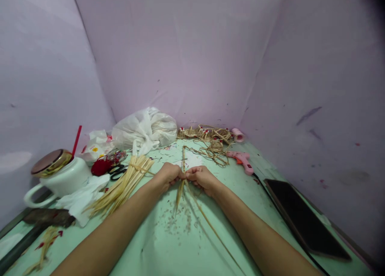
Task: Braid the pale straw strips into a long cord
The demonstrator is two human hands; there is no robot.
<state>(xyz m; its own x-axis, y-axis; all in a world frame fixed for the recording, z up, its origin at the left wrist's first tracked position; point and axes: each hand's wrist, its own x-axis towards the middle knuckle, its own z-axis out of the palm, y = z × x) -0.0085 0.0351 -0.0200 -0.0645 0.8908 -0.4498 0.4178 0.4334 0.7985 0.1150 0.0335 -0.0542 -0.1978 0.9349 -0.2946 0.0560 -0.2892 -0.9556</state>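
Note:
My left hand (168, 175) and my right hand (202, 177) meet at the middle of a pale green table (168, 244). Both are closed in a pinch on the same thin straw strands (180, 192). One strand stands up past the fingers toward the back. Others trail down toward me, and a long one runs off to the lower right. A tied bundle of straw stalks (123, 186) lies just left of my left forearm.
At left stand a white mug with a gold lid (57, 176), white tissue, a red object and black scissors (118, 172). A white plastic bag (146, 129) and woven straw pieces (210, 138) sit at the back. A pink glue gun (243, 160) and a dark tablet (303, 218) lie at right.

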